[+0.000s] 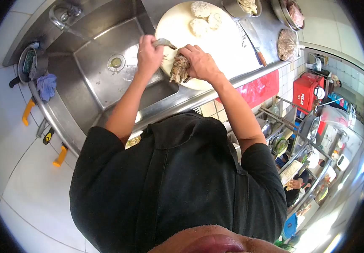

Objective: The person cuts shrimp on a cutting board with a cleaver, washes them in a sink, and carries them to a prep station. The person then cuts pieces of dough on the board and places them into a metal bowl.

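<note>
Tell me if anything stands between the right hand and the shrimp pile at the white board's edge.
Nothing visible does. The right hand is at the shrimp pile, touching it. The left hand, holding a single shrimp, is on the pile's other side, not between them.

At twelve o'clock, the bare right grip [201, 63] partly hides a brownish, spiky clump [177, 71], possibly shrimp. At one, the top edge crops a round, silvery metal pot [231, 10]. Toward three, distant clutter is indistinct.
</note>
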Available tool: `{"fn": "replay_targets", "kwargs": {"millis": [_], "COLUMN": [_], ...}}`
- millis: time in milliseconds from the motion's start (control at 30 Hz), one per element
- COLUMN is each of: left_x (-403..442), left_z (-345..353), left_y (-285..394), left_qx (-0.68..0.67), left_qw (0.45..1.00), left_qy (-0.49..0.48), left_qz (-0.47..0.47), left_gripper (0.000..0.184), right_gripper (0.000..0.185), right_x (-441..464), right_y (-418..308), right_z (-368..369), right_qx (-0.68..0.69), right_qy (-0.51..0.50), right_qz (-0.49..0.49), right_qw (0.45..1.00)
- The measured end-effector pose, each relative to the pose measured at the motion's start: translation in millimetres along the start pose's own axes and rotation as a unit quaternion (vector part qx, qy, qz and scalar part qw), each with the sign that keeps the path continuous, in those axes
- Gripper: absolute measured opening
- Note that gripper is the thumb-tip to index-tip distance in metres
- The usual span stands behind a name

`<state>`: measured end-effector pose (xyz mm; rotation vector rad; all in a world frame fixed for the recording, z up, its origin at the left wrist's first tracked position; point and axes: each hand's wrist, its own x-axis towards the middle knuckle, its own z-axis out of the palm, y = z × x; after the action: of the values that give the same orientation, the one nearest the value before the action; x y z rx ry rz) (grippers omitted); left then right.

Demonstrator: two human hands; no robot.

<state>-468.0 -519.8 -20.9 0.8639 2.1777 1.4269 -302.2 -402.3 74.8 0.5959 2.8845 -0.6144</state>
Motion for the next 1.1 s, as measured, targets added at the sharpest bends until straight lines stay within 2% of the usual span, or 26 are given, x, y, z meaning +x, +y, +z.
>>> {"fn": "replay_targets", "kwargs": {"millis": [67,100,167,267,367,400,500,667,733,800,833,867,900,967,1067,1100], "left_x": [-24.8,-39.9,-65.7,-83.5,-85.9,-87.1,-86.8,-87.3,-82.4,-68.8,-59.7,-48.5,-36.5,-14.4,21.1,30.1], "left_z": [-0.2,-2.5,-2.9,-3.3,-13.2,-14.7,-20.3,-42.6,-56.5,-74.4,-84.9,-95.1,-105.0,-126.4,-146.0,-151.7], "left_y": [-22.3,-25.2,-25.1,-19.8,-0.4,-11.8,-38.4,-57.1,-65.5,-72.7,-75.4,-79.1,-82.4,-120.0,-167.1,-165.0], "left_qx": [-0.187,-0.293,-0.492,-0.561,-0.572,-0.589,-0.663,-0.708,-0.735,-0.716,-0.705,-0.727,-0.712,-0.718,-0.740,-0.723], "left_qw": [0.965,0.923,0.791,0.742,0.729,0.706,0.651,0.613,0.596,0.616,0.626,0.609,0.628,0.644,0.631,0.648], "left_qy": [-0.005,-0.018,-0.034,-0.052,-0.052,-0.057,-0.129,-0.113,-0.093,-0.041,-0.016,-0.026,0.003,-0.059,-0.106,-0.066], "left_qz": [-0.183,-0.249,-0.362,-0.362,-0.372,-0.390,-0.347,-0.333,-0.310,-0.326,-0.333,-0.316,-0.313,-0.257,-0.205,-0.232], "left_gripper": [0.029,0.026,0.022,0.029,0.029,0.030,0.030,0.037,0.039,0.041,0.042,0.043,0.043,0.044,0.046,0.046], "right_gripper": [0.059,0.056,0.053,0.051,0.054,0.053,0.050,0.049,0.045,0.045,0.046,0.048,0.049,0.055,0.056,0.056], "right_x": [-0.2,-1.3,0.6,5.8,9.5,11.5,24.6,54.7,72.9,98.8,115.5,134.0,152.7,189.0,238.7,250.3], "right_y": [-4.0,-5.7,-7.7,-19.5,-33.4,-39.3,-65.0,-101.2,-109.9,-118.0,-121.4,-124.6,-128.4,-137.9,-148.6,-150.2], "right_z": [2.5,2.7,4.2,11.7,16.2,16.9,20.0,25.3,33.3,41.5,45.5,49.3,52.3,58.1,70.7,80.2], "right_qx": [0.013,0.023,0.043,0.066,0.066,0.063,0.062,0.084,0.101,0.133,0.144,0.155,0.167,0.181,0.168,0.175], "right_qy": [-0.009,-0.006,-0.002,0.004,0.016,0.008,-0.018,-0.039,-0.018,0.002,-0.009,-0.019,-0.028,-0.055,-0.077,-0.047], "right_qz": [0.024,0.032,0.044,0.056,0.055,0.056,0.054,0.041,0.003,-0.019,-0.028,-0.037,-0.044,-0.037,-0.058,-0.067], "right_qw": [1.000,0.999,0.998,0.996,0.996,0.996,0.996,0.995,0.995,0.991,0.989,0.987,0.985,0.981,0.981,0.981]}}
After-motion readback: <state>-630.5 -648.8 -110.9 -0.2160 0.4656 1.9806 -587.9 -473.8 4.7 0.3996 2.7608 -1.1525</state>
